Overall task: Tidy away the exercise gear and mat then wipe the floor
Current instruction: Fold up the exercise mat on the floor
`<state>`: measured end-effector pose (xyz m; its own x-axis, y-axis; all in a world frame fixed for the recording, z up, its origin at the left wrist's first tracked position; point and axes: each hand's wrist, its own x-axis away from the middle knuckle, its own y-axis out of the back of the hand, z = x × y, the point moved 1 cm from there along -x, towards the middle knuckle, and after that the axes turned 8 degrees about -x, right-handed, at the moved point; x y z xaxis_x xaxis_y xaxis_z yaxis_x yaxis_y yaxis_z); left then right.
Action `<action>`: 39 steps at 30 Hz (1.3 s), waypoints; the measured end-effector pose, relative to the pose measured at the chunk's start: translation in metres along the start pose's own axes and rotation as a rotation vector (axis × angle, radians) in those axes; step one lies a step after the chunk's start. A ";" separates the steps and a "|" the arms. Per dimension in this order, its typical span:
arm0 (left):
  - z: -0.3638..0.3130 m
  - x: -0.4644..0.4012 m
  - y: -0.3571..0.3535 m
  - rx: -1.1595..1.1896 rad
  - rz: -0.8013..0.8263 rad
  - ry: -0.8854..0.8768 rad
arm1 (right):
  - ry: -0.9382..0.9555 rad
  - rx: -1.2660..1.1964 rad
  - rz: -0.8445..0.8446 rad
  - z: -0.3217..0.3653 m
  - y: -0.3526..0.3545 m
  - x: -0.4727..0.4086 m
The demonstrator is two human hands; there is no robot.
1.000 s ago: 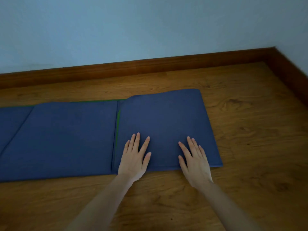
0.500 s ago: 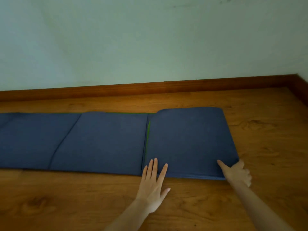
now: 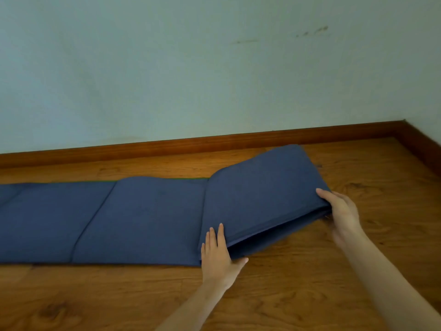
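nearest me is the wooden floor (image 3: 274, 295), with both my bare forearms reaching out over it. my left hand (image 3: 218, 256) lies flat and spread wide, fingers on the near edge of the blue folding mat (image 3: 143, 216) at the fold line, thumb out on the floor under the raised section. my right hand (image 3: 342, 211) is closed on the folded stack's right edge, thumb on top and fingers beneath, holding that end tilted up off the floor with a dark gap showing under it. the rest of the mat lies flat on the floor, stretching away to the left in creased panels, a thin green edge (image 3: 191, 179) showing along its far side. beyond it runs a brown skirting board (image 3: 214, 143), and above that a pale wall (image 3: 191, 68) with faint scuff marks.
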<state>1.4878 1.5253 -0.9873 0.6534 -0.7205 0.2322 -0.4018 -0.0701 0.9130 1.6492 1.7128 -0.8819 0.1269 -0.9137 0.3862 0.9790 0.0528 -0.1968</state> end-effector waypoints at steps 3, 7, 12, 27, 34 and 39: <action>-0.009 0.000 0.008 0.144 -0.176 0.025 | 0.122 -0.019 0.069 0.017 -0.029 0.023; -0.014 -0.002 0.014 0.368 -0.303 0.132 | 0.282 -0.007 0.219 0.025 -0.071 0.061; -0.006 -0.008 0.023 0.487 -0.339 0.167 | 0.419 0.165 0.562 0.009 -0.105 0.087; -0.027 -0.004 0.062 1.197 -0.285 0.034 | 0.540 0.606 0.728 -0.041 -0.080 0.070; -0.077 0.019 0.069 1.553 -0.153 0.082 | 0.791 0.698 0.624 -0.044 -0.060 0.050; -0.064 0.032 0.031 1.584 -0.066 0.383 | 0.598 0.957 0.689 -0.077 -0.057 0.037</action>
<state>1.5377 1.5442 -0.9294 0.7102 -0.5011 0.4945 -0.4307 -0.8649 -0.2579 1.5855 1.6451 -0.9258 0.7929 -0.6081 -0.0390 0.4992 0.6115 0.6139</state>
